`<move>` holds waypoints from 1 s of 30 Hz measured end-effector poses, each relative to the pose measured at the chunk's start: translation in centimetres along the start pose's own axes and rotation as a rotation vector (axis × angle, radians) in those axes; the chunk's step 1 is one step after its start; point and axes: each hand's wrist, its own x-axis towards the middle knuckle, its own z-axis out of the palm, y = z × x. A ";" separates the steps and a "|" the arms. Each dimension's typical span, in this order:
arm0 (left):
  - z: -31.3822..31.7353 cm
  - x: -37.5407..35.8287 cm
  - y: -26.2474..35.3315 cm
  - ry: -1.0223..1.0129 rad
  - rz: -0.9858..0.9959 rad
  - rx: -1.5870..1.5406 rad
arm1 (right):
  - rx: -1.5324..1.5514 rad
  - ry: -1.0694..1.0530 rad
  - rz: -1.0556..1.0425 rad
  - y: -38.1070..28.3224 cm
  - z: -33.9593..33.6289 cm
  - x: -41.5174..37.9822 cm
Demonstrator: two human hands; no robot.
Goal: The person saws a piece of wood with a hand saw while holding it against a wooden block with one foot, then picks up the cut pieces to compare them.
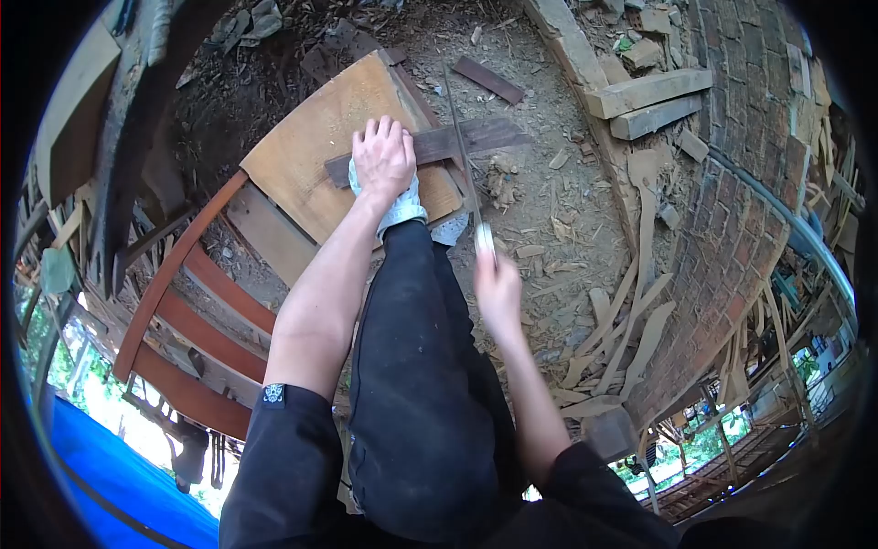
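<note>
A dark wooden board [448,143] lies across the light wooden seat of a chair [315,137], one end jutting out past the seat's right side. My left hand [384,157] is closed over the board from above, fingers bent across its far edge, pressing it to the seat. In my right hand [497,288] is the pale handle of a handsaw [464,151]. Its thin blade stands against the overhanging part of the board. The right hand is a little blurred. My foot in a light patterned covering [402,203] rests on the seat beside the left wrist.
The chair's reddish-brown slatted back [206,320] extends to the lower left. A short dark offcut [488,80] lies on the dirt floor. Wood blocks [649,96], curved scraps [645,348] and a brick surface [722,247] are at the right.
</note>
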 end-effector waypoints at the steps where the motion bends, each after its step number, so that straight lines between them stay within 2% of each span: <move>1: 0.1 -0.1 0.2 -0.001 -0.007 -0.004 | 0.020 -0.011 0.015 1.4 -2.0 -5.3; 3: 0.1 0.0 0.1 0.013 -0.011 0.015 | 0.078 -0.056 0.095 2.7 -5.5 -11.4; 5: 0.3 -0.9 0.4 -0.011 -0.010 -0.017 | 0.030 -0.054 0.085 1.7 -4.6 -5.7; 7: 0.1 0.6 -0.3 0.012 -0.009 -0.018 | 0.017 -0.019 -0.012 -1.7 -0.3 4.6; 9: -0.1 0.0 -0.2 0.027 0.010 -0.002 | 0.060 0.017 -0.053 -6.9 2.1 7.8; 11: -0.1 -0.2 0.2 0.000 -0.003 0.008 | 0.003 -0.031 -0.012 -3.3 0.7 4.0; 12: 0.0 -0.2 0.4 -0.015 -0.007 -0.001 | 0.010 0.015 -0.047 -1.1 -0.7 -1.9; 14: -0.1 0.1 -0.3 -0.013 -0.037 0.006 | -0.009 -0.024 0.022 2.3 -4.4 -10.2; 15: -0.2 -0.1 -0.4 -0.013 -0.031 0.014 | -0.005 -0.052 0.110 2.4 -5.5 -10.3; 17: -0.1 0.1 0.4 0.006 -0.006 0.009 | -0.072 -0.055 0.106 -0.9 -4.0 -5.3; 18: -0.3 0.0 0.2 0.005 0.000 -0.013 | -0.073 0.040 -0.039 -2.1 -1.6 -2.0; 20: 0.2 0.1 -0.5 0.069 0.032 -0.006 | -0.029 0.055 -0.128 -0.7 2.1 2.0; 23: -0.3 -0.2 -0.4 0.040 0.019 -0.031 | 0.114 -0.016 -0.035 1.0 1.8 2.6; 30: -0.6 -1.3 0.2 0.157 0.040 -0.025 | 0.032 -0.027 -0.141 -3.8 1.1 3.7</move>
